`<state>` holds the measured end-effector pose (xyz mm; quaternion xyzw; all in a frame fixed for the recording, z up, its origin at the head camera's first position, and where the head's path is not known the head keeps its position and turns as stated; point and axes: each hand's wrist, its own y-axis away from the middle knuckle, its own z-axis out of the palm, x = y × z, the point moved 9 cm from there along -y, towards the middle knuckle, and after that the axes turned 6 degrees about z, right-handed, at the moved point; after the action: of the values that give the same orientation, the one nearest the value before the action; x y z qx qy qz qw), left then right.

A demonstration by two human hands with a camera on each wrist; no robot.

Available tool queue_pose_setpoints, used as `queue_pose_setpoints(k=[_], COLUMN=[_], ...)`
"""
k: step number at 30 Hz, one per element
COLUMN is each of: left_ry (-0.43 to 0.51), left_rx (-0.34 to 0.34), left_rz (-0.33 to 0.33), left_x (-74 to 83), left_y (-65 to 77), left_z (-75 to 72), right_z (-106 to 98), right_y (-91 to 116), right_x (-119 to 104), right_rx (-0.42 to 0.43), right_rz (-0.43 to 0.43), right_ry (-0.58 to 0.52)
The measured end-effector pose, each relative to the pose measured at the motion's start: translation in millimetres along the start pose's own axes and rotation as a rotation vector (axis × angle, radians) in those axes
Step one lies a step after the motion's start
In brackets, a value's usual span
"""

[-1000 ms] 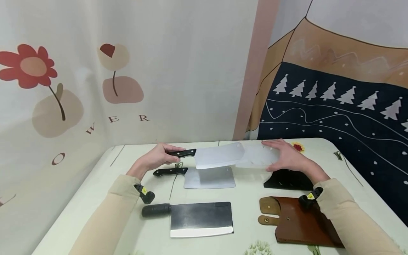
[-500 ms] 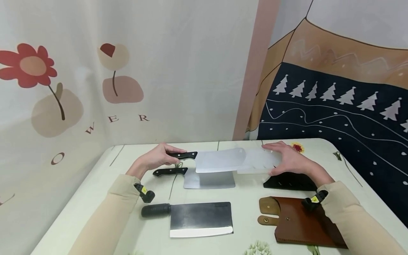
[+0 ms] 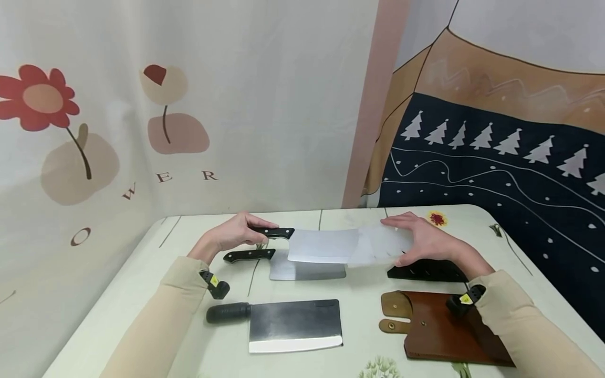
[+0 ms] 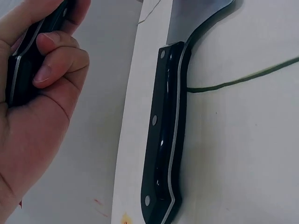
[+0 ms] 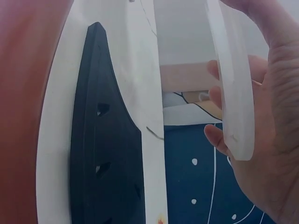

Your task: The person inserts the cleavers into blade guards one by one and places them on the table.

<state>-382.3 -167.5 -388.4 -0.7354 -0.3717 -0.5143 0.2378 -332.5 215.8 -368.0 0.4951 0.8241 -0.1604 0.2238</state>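
One raised cleaver, the left hand clamped round its handle, is above the lying cleaver; right of the lying cleaver, the right hand pinches a translucent sheath overlapping the raised blade's end; also rightward lies a black cover; on the near side, a dark cleaver.

The bench is cream, printed with green sprigs. On it, the sheath is reddish brown with tan straps, the guard black. Above the bench, the raised cleaver pairs a silver-riveted black handle with a grey blade, its cover translucent white. Behind the bench, navy cloth bears white firs.
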Motion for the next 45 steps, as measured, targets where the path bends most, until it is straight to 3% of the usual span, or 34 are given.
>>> queue_pose_setpoints(k=[5,14,35,40,45], left_ry=[0.037,-0.019,-0.04,-0.043,-0.05], left_rx=[0.018,0.05,0.117,0.109,0.107], left_rz=[0.019,0.065,0.068,0.083,0.057], left_x=[2.7,14.9,7.3,8.6,7.5], left_y=[-0.5,-8.1,-3.3,-4.0,-3.9], left_z=[2.5,12.9,19.3,21.3,21.1], right_z=[-2,-3,1,3,7], right_y=[2,-4,-4,-5,-6], right_x=[-1,2,2,4,5], right_rx=[0.015,0.041,0.06,0.078,0.069], right_rz=[0.011,0.051,0.083,0.084,0.087], right_ry=[0.002,0.008,0.028,0.028,0.019])
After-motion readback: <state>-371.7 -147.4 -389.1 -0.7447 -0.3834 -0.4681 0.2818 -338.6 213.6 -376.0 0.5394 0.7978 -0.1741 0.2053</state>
